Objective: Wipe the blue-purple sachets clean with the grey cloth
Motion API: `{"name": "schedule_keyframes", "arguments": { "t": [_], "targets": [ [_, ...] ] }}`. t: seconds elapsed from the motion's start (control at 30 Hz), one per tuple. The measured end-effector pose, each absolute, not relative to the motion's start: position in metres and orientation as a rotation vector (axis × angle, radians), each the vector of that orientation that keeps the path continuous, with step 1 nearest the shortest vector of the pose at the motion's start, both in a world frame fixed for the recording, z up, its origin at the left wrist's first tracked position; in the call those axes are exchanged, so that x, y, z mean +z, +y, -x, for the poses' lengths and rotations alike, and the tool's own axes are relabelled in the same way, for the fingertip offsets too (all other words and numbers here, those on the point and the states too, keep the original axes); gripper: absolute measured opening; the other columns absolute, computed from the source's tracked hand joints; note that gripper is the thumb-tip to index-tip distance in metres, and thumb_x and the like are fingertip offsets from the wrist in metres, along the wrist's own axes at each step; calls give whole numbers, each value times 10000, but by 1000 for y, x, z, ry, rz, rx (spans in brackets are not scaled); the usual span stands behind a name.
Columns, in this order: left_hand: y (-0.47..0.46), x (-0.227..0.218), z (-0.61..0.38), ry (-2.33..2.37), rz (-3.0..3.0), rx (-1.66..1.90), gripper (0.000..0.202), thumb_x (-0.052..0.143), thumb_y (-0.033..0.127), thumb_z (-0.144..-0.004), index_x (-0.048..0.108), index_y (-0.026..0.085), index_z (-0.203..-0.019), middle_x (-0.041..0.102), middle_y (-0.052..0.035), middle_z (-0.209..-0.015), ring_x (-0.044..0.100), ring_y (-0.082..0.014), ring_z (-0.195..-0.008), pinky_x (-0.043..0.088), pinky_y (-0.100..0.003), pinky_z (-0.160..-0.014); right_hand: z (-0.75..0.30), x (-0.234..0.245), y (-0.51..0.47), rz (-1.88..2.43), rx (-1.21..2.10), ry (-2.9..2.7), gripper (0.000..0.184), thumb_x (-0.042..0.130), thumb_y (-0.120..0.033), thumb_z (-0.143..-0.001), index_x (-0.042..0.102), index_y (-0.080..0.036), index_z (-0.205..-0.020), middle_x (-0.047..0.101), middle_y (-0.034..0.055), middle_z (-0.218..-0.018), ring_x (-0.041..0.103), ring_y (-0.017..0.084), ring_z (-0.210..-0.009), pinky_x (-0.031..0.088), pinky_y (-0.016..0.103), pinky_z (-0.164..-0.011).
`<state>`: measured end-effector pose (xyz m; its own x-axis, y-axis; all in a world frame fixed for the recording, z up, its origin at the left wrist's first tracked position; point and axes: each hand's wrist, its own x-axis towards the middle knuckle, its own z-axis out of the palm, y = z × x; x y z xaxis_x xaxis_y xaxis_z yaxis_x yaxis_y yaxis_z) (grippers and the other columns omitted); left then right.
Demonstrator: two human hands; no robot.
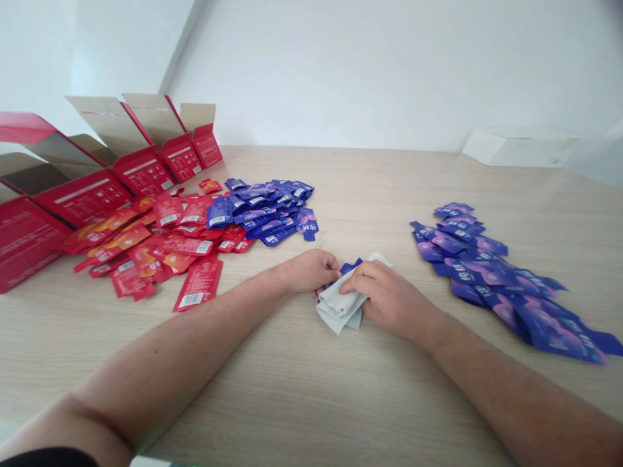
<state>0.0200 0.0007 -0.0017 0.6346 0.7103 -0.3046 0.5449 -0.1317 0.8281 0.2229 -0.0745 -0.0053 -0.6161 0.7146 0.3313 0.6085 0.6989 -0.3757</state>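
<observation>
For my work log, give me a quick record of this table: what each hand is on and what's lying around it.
Left hand: at the edge of the pale cloth
Right hand: on the cloth
Under cloth: blue sachet
Left side: red sachets, blue sachets
Right side: spread of blue sachets
Back left: open red cartons
Surface: light wood-grain table
</observation>
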Motion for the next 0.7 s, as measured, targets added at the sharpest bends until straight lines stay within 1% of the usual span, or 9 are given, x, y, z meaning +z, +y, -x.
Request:
{"name": "schedule_keyframes", "arguments": {
  "t": [0.1,0.17,0.3,0.5,0.7],
  "targets": [
    [1,-2,-20,1011,-1780,187,147,535,307,-846,581,176,-796,558,46,-517,550,-97,-436,446,-179,-401,-220,-2,-80,904,391,-2539,334,557,-13,-794,680,-222,-1024,612,57,-999,538,208,-979,443,352,-882],
    [2,-3,-19,1007,-1778,198,151,541,313,-848,581,174,-807,565,42,-525,555,-96,-439,450,-179,-404,-221,0,-80,906,407,-2553,332,552,-12,-795,679,-226,-1015,611,54,-1000,539,203,-982,442,343,-879],
    [2,-5,-19,983,-1775,219,160,532,317,-858,581,171,-815,566,39,-524,540,-91,-426,440,-175,-397,-227,1,-75,1041,349,-2494,324,546,-16,-794,668,-206,-1026,608,70,-1012,535,211,-988,433,362,-893],
    [1,-2,-21,1008,-1756,221,141,544,306,-851,578,178,-802,534,59,-515,526,-84,-423,443,-173,-404,-226,5,-79,870,440,-2642,348,553,6,-738,684,-223,-965,608,48,-956,540,196,-951,424,340,-871],
    [1,-2,-21,1015,-1763,230,153,532,304,-855,581,174,-790,540,53,-521,519,-83,-418,436,-173,-399,-230,4,-76,985,374,-2598,313,548,-7,-713,671,-188,-937,604,69,-953,533,218,-970,409,368,-888]
  ]
}}
